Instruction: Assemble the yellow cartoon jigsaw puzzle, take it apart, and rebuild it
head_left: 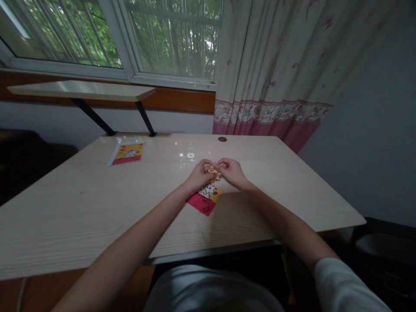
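Note:
My left hand and my right hand meet over the middle of the desk, fingers closed in a pinch. Between them is a small yellow printed piece with dark lines and an uneven lower edge. Just below my hands a red and yellow picture sheet with a white cartoon animal lies cornerwise on the desktop. Its upper part is covered by my left hand. Whether the yellow piece is joined to this sheet I cannot tell.
A similar yellow and red picture in a clear sleeve lies at the desk's back left, below a raised shelf on black struts. The desk has a round cable hole at its back edge. A curtain hangs behind.

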`<state>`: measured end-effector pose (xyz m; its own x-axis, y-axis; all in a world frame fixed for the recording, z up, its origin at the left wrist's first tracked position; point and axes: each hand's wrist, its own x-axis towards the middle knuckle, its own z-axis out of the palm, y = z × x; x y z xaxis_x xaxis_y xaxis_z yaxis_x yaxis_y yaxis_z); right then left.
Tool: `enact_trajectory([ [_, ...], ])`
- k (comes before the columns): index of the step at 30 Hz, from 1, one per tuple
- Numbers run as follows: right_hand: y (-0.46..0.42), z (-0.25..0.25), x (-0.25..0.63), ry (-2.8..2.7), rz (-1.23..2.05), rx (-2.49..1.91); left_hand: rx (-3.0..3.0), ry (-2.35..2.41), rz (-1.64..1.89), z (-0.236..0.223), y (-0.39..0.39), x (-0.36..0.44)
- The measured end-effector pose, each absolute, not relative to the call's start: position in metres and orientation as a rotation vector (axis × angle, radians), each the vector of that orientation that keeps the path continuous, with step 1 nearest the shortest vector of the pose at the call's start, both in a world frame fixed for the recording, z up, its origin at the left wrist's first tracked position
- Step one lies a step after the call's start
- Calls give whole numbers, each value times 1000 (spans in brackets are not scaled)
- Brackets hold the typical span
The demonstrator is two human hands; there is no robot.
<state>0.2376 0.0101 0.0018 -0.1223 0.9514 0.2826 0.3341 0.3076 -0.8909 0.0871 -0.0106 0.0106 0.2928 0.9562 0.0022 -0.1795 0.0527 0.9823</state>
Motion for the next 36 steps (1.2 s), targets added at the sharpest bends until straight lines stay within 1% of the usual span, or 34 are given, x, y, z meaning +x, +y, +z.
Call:
enact_trajectory([
  [3, 14, 0, 236, -1606, 879, -1168, 1174, 883, 1096, 12, -10, 87],
  [10, 13, 2, 226, -1251, 1291, -965, 1042, 839, 1192, 11, -3, 87],
  [15, 6, 10, 224, -1154, 1375, -936, 980, 803, 1234, 8, -2, 87],
  [20, 9, 8, 227, -1183, 1352, -1014, 1034, 884, 1262, 7, 0, 87],
  [26, 15, 3, 234, -1438, 994, -1270, 1225, 1002, 1283, 9, 3, 88],
  [29, 15, 2, 234, -1511, 880, -1310, 1251, 1018, 1279, 8, 4, 88],
  [31, 15, 0, 234, -1520, 895, -1286, 1235, 1033, 1290, 6, 5, 88],
  [36, 21, -5, 234, -1395, 1091, -1149, 1162, 1075, 1288, -1, 12, 85],
])
